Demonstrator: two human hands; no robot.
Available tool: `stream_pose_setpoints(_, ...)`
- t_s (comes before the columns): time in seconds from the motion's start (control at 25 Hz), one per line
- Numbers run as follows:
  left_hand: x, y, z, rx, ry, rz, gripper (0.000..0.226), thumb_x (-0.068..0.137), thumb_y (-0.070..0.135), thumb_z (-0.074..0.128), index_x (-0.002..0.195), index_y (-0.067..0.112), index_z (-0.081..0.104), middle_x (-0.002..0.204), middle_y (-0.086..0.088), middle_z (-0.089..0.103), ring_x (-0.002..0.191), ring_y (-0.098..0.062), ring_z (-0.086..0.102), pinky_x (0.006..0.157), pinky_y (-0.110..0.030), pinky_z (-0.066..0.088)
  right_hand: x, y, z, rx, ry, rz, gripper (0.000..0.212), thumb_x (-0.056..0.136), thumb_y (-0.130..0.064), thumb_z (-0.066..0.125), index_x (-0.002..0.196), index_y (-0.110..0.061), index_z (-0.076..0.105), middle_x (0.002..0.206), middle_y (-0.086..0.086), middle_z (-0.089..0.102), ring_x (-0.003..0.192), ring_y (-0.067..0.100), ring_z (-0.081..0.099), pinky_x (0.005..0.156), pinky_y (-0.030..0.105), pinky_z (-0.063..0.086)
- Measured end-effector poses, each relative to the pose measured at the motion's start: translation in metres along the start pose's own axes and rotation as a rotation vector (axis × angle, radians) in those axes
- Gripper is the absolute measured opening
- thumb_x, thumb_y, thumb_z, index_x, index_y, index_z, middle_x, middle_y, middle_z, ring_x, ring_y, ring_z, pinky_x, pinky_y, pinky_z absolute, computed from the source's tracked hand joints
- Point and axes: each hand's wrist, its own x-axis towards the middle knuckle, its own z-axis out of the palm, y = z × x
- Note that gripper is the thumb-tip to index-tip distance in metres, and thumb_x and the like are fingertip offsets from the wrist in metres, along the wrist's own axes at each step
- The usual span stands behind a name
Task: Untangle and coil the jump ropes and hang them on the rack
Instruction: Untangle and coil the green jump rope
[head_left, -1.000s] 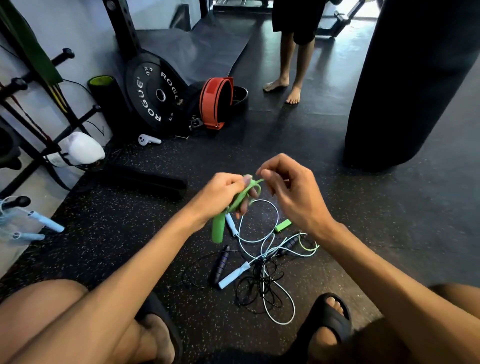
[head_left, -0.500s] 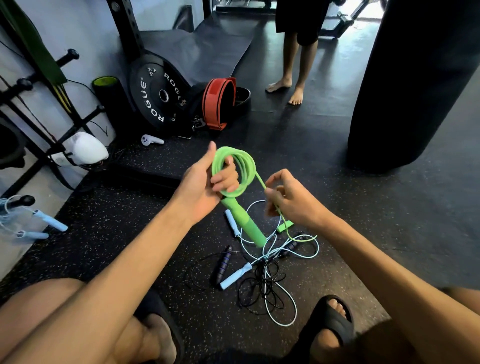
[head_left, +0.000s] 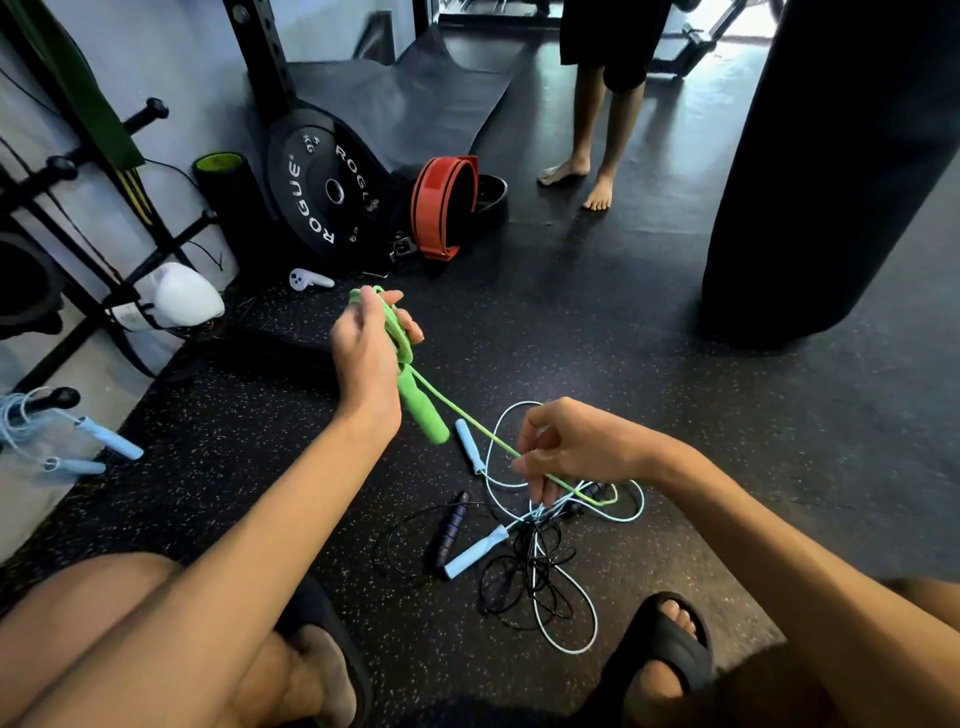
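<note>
My right hand (head_left: 576, 447) now sits lower than half a second ago, pinching the green jump rope (head_left: 423, 415) above the tangle of ropes (head_left: 524, 571). My left hand (head_left: 369, 358) grips its coil mid-frame. The handle's long axis points down-right, and the cord is taut along the same line.

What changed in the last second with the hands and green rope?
The hands drew apart. The left hand, gripping the coiled green jump rope, moved up and left; the right hand slid down its cord, pinching it taut. The green handle still hangs below the left hand. The light blue and black ropes stay tangled on the floor.
</note>
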Motion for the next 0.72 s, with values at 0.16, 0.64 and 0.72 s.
stream_pose_setpoints(0.16,-0.002,-0.003,-0.001,0.401,-0.074,0.141,0.034,0.104,0.028,0.041,0.094,0.004,0.064,0.061,-0.002,0.061,0.053,-0.014,0.059,0.061,-0.032,0.052,-0.005,-0.008,-0.004,0.092,0.091,-0.192,0.013,0.097,-0.015,0.063,0.090,-0.005,0.062,0.068,0.011,0.064,0.057,0.019,0.057,0.056,0.030,0.045)
stream_pose_setpoints(0.64,-0.044,0.000,0.022,0.312,-0.964,-0.391,0.050,0.105,0.037,0.036,0.086,-0.001,0.061,0.049,-0.003,0.032,0.043,-0.016,0.027,0.051,-0.028,0.033,-0.005,0.001,-0.027,-0.006,0.851,-0.351,0.020,0.101,-0.025,0.055,0.085,-0.012,0.054,0.059,0.013,0.048,0.054,0.014,0.035,0.049,0.035,0.032)
stream_pose_setpoints(0.72,-0.046,0.004,0.024,0.236,-1.004,-0.426,0.050,0.104,0.038,0.037,0.076,0.004,0.058,0.046,0.000,0.022,0.041,-0.014,0.019,0.049,-0.028,0.030,-0.003,0.003,-0.029,-0.022,0.891,-0.291,0.026,0.099,-0.030,0.058,0.082,-0.012,0.052,0.060,0.016,0.051,0.054,0.013,0.034,0.050,0.034,0.032)
